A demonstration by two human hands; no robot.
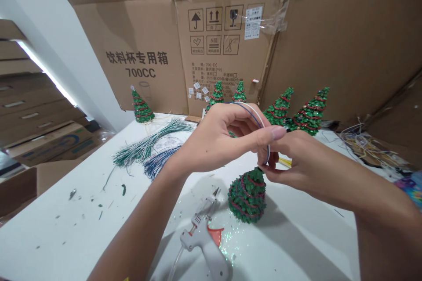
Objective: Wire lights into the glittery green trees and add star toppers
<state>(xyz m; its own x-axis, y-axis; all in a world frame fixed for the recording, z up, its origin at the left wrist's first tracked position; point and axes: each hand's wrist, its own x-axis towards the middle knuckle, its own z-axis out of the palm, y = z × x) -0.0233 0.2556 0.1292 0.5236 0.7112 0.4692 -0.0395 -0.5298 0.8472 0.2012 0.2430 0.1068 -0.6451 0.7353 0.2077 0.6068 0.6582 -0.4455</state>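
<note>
A thin blue and white wire pair point(255, 114) arches over the curled fingers of my left hand point(214, 138), which is closed on it with the thumb stretched toward my right fingers. My right hand point(296, 156) pinches the lower end of the wires at the tip of a small green Christmas tree point(247, 195). That tree is trimmed with red garland and hangs tilted over the white table. My fingertips partly hide the join between wire and tree. Below my left forearm lies a white glue gun point(206, 241) with an orange-red trigger, its nozzle pointing away.
Several finished trees point(310, 112) stand along the back, one tree point(141, 107) at the far left. Green-white wires point(141, 145) and blue-white wires point(161, 160) lie left. Glitter point(231, 246) and scraps dot the table point(82, 237). Large cardboard boxes point(141, 26) wall the back.
</note>
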